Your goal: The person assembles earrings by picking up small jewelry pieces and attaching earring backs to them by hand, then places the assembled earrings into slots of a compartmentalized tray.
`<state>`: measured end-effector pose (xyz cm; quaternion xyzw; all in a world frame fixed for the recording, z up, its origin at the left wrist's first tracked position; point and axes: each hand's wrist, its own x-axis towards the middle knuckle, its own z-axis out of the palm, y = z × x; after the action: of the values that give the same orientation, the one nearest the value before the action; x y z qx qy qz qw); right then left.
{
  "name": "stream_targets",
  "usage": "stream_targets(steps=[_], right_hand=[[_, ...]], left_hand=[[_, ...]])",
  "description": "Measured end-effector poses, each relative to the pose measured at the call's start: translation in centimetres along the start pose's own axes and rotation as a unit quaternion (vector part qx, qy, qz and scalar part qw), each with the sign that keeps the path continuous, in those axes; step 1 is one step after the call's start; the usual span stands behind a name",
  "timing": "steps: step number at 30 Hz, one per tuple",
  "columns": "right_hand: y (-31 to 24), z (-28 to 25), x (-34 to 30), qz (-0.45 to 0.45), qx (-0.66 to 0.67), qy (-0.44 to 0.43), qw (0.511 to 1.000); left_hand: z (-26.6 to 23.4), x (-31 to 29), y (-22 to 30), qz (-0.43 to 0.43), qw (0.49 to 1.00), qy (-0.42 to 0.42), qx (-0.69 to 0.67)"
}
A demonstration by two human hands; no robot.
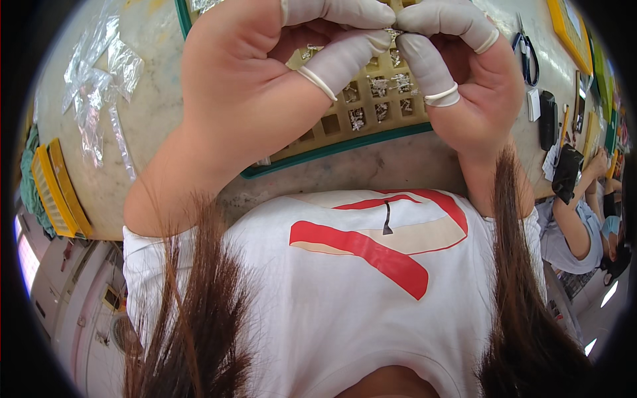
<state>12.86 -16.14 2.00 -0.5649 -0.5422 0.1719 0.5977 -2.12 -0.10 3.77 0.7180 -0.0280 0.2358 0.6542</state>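
- Head view: the small metal piece (394,33) sits above the compartment tray (361,134), between both sets of fingertips; it is partly covered, so its full shape cannot be told.
- The left hand (255,93), above the tray's left part, has thumb and index finger closed on it; the right hand (481,79), above the tray's right part, pinches it likewise from the other side.
- It looks very light, stiff and perhaps slippery, with thin parts that could bend; an edge hold with the tips, pressing gently, should suit it.
- White finger cots (348,61) with rolled rims look matte and rubbery, likely helping grip.
- The tray is tan, with square pockets holding spiky, silvery pieces (402,83); a smooth green rim (338,153) borders it.
- Left of the tray, crinkled clear plastic bags (106,79) lie on a mottled tabletop (159,73); right of it, dark-handled scissors (529,60).
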Motion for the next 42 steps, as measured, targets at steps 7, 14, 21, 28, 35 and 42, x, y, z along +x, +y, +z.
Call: stream_targets(steps=[7,14,21,28,35,42], right_hand=[[-0.7,-0.5,0.8,-0.05,-0.113,-0.03,0.992],[-2.5,-0.2,1.3,-0.016,-0.121,-0.051,0.991],[-2.7,-0.1,0.4,0.34,0.221,-0.01,0.914],[-2.6,1.0,0.1,0.245,0.211,0.066,0.944],[-0.4,0.5,-0.4,0.077,0.039,0.0,0.996],[-0.1,0.4,-0.4,0.028,0.034,-0.007,0.999]], left_hand=[[-0.3,1.3,2.4,0.094,0.958,-0.032,0.27],[-0.4,0.8,0.8,0.206,0.933,-0.047,0.292],[0.1,0.5,0.8,0.084,0.968,-0.04,0.234],[-0.1,0.9,0.3,0.176,0.947,0.011,0.267],[0.0,0.6,-0.3,0.144,0.969,0.051,0.194],[0.0,0.3,0.1,0.126,0.967,0.042,0.218]])
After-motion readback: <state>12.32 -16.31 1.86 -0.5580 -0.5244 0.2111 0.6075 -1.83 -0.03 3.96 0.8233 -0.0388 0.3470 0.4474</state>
